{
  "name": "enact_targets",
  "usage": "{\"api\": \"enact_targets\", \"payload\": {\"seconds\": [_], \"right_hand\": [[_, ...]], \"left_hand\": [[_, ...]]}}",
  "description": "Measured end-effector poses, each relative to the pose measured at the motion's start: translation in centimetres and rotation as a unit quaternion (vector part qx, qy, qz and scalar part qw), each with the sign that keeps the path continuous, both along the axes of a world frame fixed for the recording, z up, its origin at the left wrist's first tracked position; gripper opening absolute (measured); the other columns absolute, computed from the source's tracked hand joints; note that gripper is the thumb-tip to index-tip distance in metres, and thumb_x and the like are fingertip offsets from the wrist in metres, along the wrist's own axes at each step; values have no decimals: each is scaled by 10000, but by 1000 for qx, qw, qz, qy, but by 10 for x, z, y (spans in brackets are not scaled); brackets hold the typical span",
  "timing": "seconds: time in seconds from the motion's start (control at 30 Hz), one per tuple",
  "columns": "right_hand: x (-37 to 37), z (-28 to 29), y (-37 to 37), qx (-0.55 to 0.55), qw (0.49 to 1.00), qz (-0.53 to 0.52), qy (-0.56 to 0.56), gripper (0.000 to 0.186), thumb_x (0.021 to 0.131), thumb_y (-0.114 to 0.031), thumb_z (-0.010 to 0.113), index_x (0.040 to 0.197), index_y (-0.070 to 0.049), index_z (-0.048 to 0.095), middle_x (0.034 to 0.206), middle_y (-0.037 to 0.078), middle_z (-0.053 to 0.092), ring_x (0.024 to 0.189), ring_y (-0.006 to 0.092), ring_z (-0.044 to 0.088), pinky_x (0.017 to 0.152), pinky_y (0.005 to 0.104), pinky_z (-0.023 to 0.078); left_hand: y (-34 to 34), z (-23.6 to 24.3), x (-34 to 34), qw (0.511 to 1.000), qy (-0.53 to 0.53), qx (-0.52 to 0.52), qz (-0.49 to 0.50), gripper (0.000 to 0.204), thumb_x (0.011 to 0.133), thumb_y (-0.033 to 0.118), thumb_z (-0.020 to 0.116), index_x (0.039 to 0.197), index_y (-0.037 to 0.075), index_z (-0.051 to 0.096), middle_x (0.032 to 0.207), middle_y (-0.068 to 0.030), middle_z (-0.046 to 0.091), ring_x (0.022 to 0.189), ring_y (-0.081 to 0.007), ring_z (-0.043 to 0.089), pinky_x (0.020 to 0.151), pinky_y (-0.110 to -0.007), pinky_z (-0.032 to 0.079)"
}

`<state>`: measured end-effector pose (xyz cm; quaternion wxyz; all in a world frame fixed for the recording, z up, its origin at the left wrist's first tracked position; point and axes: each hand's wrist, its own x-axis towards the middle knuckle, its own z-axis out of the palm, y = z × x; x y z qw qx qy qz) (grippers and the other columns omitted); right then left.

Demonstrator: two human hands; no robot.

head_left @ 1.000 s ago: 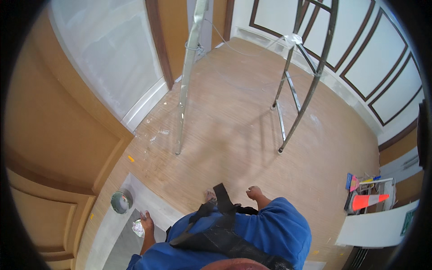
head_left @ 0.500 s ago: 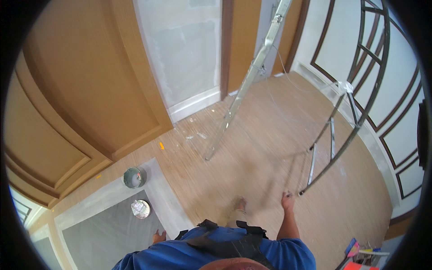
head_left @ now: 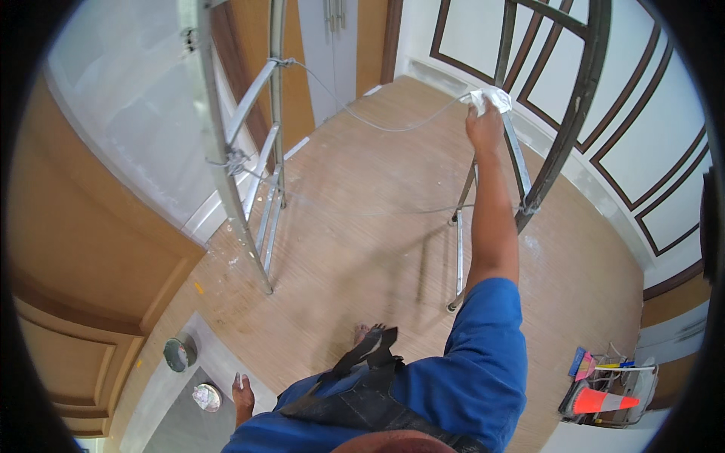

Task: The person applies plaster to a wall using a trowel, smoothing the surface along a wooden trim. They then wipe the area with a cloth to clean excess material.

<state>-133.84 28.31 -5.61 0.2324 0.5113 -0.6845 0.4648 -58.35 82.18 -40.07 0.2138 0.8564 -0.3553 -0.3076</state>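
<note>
My right arm reaches out to the far right. My right hand (head_left: pixel 485 130) is closed on a crumpled white cloth or sheet (head_left: pixel 496 100) that lies on a rung of the metal stepladder (head_left: pixel 563 151). My left hand (head_left: pixel 242 397) is low at the left, its fingers drawn together. Something small and pale shows at its fingertips, too small to name. Close by stands a round white tub (head_left: pixel 214 402) with a crumpled whitish wad on top, and farther left a dark bucket (head_left: pixel 180 353) with greyish contents.
The ladder's other legs (head_left: pixel 240 204) stand at the left, tied across by a thin cord (head_left: pixel 385 128). A brown wooden panel (head_left: pixel 91 226) fills the left side. At the lower right, an orange cone (head_left: pixel 604 402) lies among brushes and tools. My foot (head_left: pixel 362 332) is on the wood-look floor.
My right hand has risen from beside the ladder's foot to the white cloth or sheet. The view has shifted toward the ladder, and my left hand shows more fully beside the tub.
</note>
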Motion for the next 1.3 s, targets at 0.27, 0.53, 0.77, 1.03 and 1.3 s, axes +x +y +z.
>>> {"api": "enact_targets", "payload": {"seconds": [0.27,0.53,0.77,1.03,1.3], "right_hand": [[-104,7,-112,224,966,-107,-77,839,904,-479,699,1560,-62,383,1576,271,382,1428,461,407,1174,522,363],[-238,-36,-181,334,929,-125,-98,845,839,-609,696,1355,54,601,1420,307,555,1321,416,551,1137,459,417],[-228,-46,-175,112,966,-172,-155,361,867,-260,691,1092,18,748,1138,204,738,1021,374,709,895,470,548],[-104,0,-163,-106,722,443,-521,309,976,-182,660,1201,30,660,1106,142,719,982,247,713,871,380,584],[263,87,26,164,594,765,-185,400,916,-191,745,1240,23,645,1137,143,710,1003,221,698,886,382,569]], "left_hand": [[37,-2,-33,995,-23,85,43,536,1013,397,585,1265,-72,646,1268,-267,674,1197,-384,637,1020,-425,485],[18,14,-40,994,-40,64,76,536,1028,427,467,1140,-54,676,1092,-306,702,1027,-414,676,907,-484,506],[-71,58,-68,999,-21,49,5,647,1042,480,467,1311,-90,612,1293,-331,632,1281,-453,572,1106,-464,418],[-181,102,-84,969,205,-112,78,546,1054,340,551,1489,16,493,1165,-74,670,997,-145,635,789,-292,522],[-311,257,-131,737,615,-268,-86,837,1023,624,459,1593,33,295,1464,-176,544,1208,-273,604,1077,-445,461]]}}
